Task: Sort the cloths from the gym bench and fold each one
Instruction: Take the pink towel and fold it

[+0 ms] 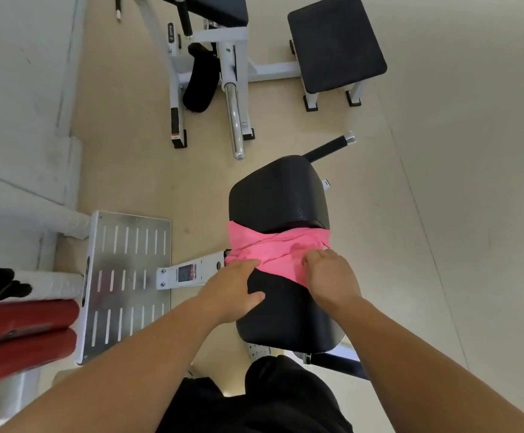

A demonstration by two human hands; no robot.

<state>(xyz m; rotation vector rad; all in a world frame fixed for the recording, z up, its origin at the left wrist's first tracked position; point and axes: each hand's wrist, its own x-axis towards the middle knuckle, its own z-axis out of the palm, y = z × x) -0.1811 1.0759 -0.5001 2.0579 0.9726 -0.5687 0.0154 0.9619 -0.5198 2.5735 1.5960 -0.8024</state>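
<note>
Beige floor (pixel 442 214) fills most of the frame and lies bare to the right of the desk (pixel 279 195). That is the widest room for swinging fabric out. The desk itself is a black padded gym bench in two cushions, running from the centre down toward the bottom of the frame. A slotted metal footplate (pixel 126 276) sits close on its left, and a white-framed weight machine (pixel 223 73) stands well apart at the top.

Across the seam between the cushions lies the pink cloth (pixel 273 245), rumpled, its ends hanging over both side edges of the desk. It looks thin, light and limp. It should slide easily on the smooth padding and sag wherever it is not held, so the corners or a hem are the places to take it.

The left hand (pixel 235 285) has its grip released, with straight fingers on the cloth's lower left edge and the thumb spread on the pad. The right hand (pixel 329 279) curls its fingers into the fabric, the grip apparently gathering it.
</note>
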